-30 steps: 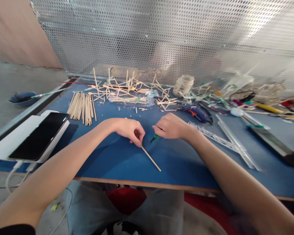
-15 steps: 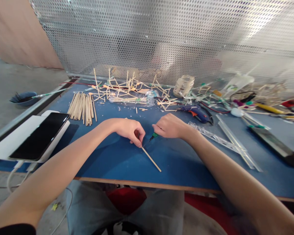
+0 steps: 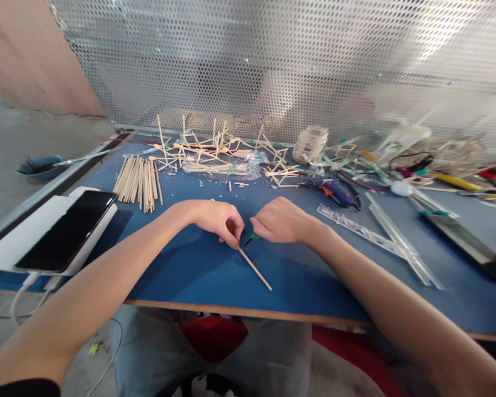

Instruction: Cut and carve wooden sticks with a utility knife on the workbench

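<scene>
My left hand (image 3: 220, 219) pinches one end of a thin wooden stick (image 3: 256, 270), which slants across the blue table toward its front edge. Curled into a fist, my right hand (image 3: 287, 219) grips a small green-handled tool (image 3: 253, 237) with a dark, pointed tip. Most of that tool is hidden inside the fist, so its exact kind does not show. Its tip sits just right of my left fingertips, close to the pinched end of the stick; whether they touch I cannot tell.
A pile of wooden sticks (image 3: 138, 184) lies at left, behind a black phone (image 3: 68, 231). Stick frames (image 3: 206, 149) and a jar (image 3: 310, 144) stand at the back. Rightward are a blue glue gun (image 3: 337, 193), clear glue sticks (image 3: 400, 242) and a clear ruler (image 3: 361, 231).
My right hand has shifted left and slightly toward me, bringing the green-handled tool's tip nearer the stick. My left hand and the stick stay nearly still.
</scene>
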A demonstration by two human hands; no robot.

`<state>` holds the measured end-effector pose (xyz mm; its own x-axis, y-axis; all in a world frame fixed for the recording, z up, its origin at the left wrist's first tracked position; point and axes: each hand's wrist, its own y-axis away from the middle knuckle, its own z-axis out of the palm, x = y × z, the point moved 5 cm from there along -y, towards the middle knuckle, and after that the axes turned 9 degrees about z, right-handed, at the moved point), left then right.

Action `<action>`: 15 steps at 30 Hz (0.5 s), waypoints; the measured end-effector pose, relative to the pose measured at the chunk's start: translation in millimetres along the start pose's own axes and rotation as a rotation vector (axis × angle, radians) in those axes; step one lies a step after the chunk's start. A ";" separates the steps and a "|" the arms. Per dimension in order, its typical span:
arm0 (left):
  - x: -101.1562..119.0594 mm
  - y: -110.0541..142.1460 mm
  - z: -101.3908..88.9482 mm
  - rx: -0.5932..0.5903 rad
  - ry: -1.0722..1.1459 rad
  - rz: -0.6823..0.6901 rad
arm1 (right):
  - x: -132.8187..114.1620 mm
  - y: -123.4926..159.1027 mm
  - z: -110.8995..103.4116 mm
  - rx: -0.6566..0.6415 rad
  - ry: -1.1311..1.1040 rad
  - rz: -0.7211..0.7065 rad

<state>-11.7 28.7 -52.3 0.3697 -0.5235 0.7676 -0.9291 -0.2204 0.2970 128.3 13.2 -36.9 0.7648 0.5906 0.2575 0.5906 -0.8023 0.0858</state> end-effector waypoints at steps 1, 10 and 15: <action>-0.2 -0.1 0.1 -0.001 -0.004 -0.002 | -2.0 -0.1 -0.2 -0.001 -0.009 -0.021; 0.6 -0.4 0.6 -0.001 0.023 0.024 | 5.5 -1.2 2.4 -0.009 0.007 0.018; 0.6 -0.3 0.3 0.009 0.030 0.032 | 2.5 -0.2 2.0 -0.018 -0.073 -0.019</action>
<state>-11.2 28.2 -52.1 0.3391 -0.5056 0.7933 -0.9402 -0.2118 0.2669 130.6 15.0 -38.1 0.7703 0.6102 0.1853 0.6013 -0.7917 0.1078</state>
